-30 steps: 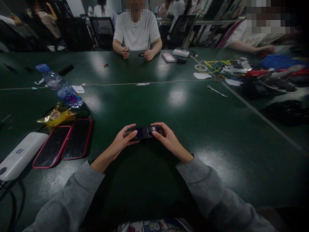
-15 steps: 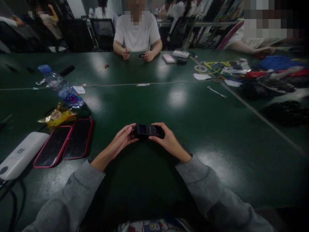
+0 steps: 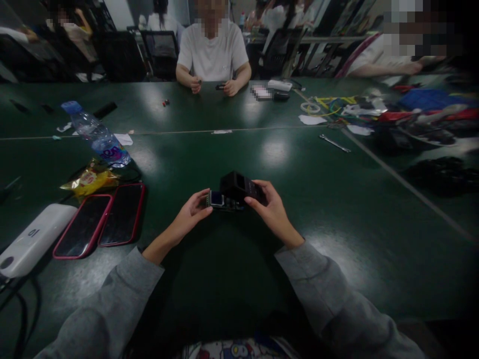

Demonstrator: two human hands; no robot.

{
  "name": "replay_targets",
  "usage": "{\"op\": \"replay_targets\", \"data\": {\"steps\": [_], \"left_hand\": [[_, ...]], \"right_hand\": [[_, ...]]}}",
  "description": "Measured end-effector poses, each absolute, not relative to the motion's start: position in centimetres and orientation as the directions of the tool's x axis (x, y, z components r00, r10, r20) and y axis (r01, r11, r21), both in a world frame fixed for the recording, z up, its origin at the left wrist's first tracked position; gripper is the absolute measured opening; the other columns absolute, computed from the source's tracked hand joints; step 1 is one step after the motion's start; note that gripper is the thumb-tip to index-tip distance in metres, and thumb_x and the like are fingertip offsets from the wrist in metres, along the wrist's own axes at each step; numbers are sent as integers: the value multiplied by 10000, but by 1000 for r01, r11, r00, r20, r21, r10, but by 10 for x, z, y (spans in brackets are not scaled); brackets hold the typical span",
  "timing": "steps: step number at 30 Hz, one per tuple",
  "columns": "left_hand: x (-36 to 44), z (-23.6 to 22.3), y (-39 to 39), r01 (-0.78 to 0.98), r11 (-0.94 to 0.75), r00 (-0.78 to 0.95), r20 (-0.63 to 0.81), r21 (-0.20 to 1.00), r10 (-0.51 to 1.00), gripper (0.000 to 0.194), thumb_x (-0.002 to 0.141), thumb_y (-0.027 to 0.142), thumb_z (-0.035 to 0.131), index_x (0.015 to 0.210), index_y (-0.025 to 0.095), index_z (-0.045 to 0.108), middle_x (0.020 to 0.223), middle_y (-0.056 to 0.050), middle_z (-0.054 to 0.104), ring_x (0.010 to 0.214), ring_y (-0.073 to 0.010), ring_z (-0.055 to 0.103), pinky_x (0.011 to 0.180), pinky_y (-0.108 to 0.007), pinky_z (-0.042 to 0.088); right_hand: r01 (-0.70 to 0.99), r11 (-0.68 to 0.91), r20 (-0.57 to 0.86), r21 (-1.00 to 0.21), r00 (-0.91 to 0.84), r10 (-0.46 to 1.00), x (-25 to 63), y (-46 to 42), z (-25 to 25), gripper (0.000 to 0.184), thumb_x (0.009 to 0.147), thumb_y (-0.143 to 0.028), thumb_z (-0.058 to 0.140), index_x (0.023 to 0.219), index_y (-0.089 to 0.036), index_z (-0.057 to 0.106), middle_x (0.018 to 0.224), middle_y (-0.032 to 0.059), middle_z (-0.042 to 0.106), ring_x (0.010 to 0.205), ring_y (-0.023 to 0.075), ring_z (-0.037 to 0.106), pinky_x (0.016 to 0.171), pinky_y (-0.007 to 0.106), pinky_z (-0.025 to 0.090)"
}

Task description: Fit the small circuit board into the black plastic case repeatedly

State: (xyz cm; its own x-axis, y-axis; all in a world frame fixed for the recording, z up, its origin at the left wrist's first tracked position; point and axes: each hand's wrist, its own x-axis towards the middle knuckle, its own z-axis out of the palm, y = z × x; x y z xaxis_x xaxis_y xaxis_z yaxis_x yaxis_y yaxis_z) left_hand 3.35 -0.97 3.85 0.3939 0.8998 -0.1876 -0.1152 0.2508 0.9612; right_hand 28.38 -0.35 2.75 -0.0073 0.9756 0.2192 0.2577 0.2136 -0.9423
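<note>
Between the fingers and thumb of my left hand (image 3: 193, 210) is the left end of a circuit board with a small screen (image 3: 217, 198). My right hand (image 3: 270, 204) grips a black plastic cover (image 3: 239, 185) that has a rectangular window and small holes in its face. The cover is tilted, its left end raised above the board, and it hides part of the board's right side. Both hands are low over the green table (image 3: 228, 269), directly in front of me.
To the left lie two red-cased phones (image 3: 121, 214), a white power bank (image 3: 37, 241), a yellow wrapper (image 3: 90, 180) and a plastic bottle (image 3: 98, 133). A wrench (image 3: 334, 143) and a heap of cables (image 3: 337, 105) are on the right. Across the table sits a person (image 3: 212, 55) holding small dark parts.
My right hand has lifted the black cover up off the board and shifted slightly right, exposing the board and screen. My left hand stays almost in place, now holding the board's end.
</note>
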Motion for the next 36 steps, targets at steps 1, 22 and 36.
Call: {"op": "replay_targets", "data": {"steps": [1,22,36], "left_hand": [[33,37,-10,-79,203,404,-155,976,901,616,837,240,685,1389,235,412,1457,-120,435,1310,-266,476,1116,-484,368],[30,31,-11,337,-155,327,39,929,944,667,842,250,671,1437,261,370,1368,-106,545,1310,-263,488,1131,-521,310],[29,24,-11,400,-197,317,66,895,946,626,853,218,644,1425,286,399,1433,-102,451,1307,-281,477,1123,-543,312]], "right_hand": [[252,219,234,-943,33,972,289,-1,27,458,790,-448,709,1162,-263,517,1130,57,603,1058,234,593,949,418,473],[766,143,440,-627,196,876,344,27,-2,505,777,-457,696,1172,-185,538,1095,133,606,1009,302,572,890,500,472],[844,170,433,-509,81,898,349,24,1,523,805,-431,672,1255,-205,530,1156,132,548,1089,336,484,931,567,425]]}}
